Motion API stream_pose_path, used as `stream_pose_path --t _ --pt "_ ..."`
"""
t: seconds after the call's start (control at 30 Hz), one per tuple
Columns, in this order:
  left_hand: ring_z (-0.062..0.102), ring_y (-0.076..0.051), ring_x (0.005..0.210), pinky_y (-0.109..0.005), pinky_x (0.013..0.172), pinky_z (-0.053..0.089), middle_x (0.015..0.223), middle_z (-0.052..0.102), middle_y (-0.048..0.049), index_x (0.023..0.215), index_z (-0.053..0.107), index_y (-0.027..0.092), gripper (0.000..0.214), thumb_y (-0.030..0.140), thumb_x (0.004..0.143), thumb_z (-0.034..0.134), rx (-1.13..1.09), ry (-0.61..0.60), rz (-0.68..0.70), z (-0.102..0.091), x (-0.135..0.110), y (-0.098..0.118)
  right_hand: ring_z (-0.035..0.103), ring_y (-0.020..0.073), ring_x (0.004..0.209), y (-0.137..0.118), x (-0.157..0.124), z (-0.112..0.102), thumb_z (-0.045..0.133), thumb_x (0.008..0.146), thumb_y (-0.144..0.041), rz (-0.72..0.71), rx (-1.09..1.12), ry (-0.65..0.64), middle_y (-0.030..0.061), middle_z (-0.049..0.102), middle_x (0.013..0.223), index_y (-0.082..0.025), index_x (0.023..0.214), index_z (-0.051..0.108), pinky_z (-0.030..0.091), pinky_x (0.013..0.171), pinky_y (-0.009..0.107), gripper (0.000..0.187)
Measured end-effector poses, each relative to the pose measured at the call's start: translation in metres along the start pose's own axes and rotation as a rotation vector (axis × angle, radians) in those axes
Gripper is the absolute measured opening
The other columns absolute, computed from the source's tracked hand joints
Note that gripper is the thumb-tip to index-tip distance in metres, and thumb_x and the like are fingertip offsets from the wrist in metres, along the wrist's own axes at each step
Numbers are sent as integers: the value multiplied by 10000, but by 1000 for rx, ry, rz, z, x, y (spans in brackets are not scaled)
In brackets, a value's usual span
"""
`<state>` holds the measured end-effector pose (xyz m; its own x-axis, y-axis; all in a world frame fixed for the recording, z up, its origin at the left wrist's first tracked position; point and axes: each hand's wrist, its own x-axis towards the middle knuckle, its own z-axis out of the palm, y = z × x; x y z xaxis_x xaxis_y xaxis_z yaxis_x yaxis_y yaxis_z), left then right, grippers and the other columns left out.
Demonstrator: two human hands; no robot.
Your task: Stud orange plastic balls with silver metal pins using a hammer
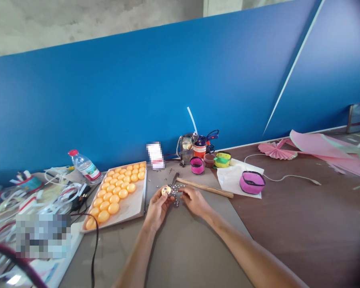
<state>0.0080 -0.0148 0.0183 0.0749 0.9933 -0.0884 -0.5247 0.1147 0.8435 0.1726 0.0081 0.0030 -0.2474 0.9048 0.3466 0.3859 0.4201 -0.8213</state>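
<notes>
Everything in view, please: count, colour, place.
partition: one, blue, back
table: one, brown, right
mat: one, grey, centre
tray: one, white, left
balls: over twenty, orange, in tray
bottle: one, clear, left
pot: one, blue, far left
cables: several, mixed, left
hammer: one, brown handle, centre
jar: one, clear, back centre
cup: one, orange, beside jar
bowls: four, two pink, yellow, brown; right
paper: one, white, under pink bowl
paper fan: one, pink, right
beads: several, silver, centre
round piece: one, yellowish, centre
left hand: one, bare, holding round piece
right hand: one, bare, at beads
</notes>
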Motion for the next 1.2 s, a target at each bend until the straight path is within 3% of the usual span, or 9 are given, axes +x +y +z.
stream_pose_path --t 0.1,0.2,0.4,0.57,0.63,0.77,0.9,1.0,1.2 --pt "598 -100 680 -249 714 466 934 653 -52 1023 613 166 357 265 691 699 -15 -5 27 -3 1 0 546 199 938 -2 -5 7 532 760 -175 -110 -239 -154 64 615 1003 -220 980 628 398 813 312 245" --pt "590 -101 680 -257 729 463 896 648 -45 1020 611 155 346 259 699 691 -19 -16 36 -4 2 -1 548 211 953 -4 -6 16 534 772 -180 -145 -399 -214 67 620 1029 -221 981 628 387 816 323 232" --pt "592 -99 668 -251 718 468 895 649 -39 1002 616 155 330 253 696 694 -26 5 18 -1 1 0 577 180 889 -2 -3 18 449 797 -103 -123 -322 -170 67 651 923 -192 919 621 398 800 284 229" --pt "603 -95 646 -246 697 474 908 661 -34 1009 616 167 367 253 667 718 -25 35 4 0 1 0 570 179 860 9 -2 16 388 808 -103 -96 -134 41 87 620 947 -178 1031 586 434 763 286 308" --pt "607 -97 649 -245 694 476 905 665 -34 1009 616 167 368 250 665 719 -22 39 6 0 1 0 564 175 827 13 -1 14 385 802 -112 -77 -83 92 74 612 895 -187 978 609 440 740 287 294" --pt "609 -103 642 -245 678 478 904 669 -43 1015 613 158 371 243 668 716 -6 32 -8 0 1 -2 552 166 780 14 1 8 402 794 -150 -35 6 100 46 603 804 -191 788 615 421 723 285 217" --pt "612 -114 648 -258 677 479 908 668 -49 1032 604 151 383 248 677 710 0 13 -14 1 1 -2 503 137 633 10 2 5 406 796 -212 83 172 89 1 561 669 -194 783 596 391 627 257 191" --pt "614 -118 655 -260 684 476 894 668 -46 1026 608 151 367 253 686 703 0 -3 -24 2 0 -1 459 113 541 8 3 7 443 772 -267 211 400 42 -31 504 578 -187 773 587 366 557 239 165" --pt "622 -131 673 -276 713 472 899 672 -53 1024 612 155 367 247 681 706 -3 -16 -45 2 -1 -1 486 90 537 -1 4 3 622 656 -345 461 997 51 -17 557 637 -158 753 605 385 566 242 212"
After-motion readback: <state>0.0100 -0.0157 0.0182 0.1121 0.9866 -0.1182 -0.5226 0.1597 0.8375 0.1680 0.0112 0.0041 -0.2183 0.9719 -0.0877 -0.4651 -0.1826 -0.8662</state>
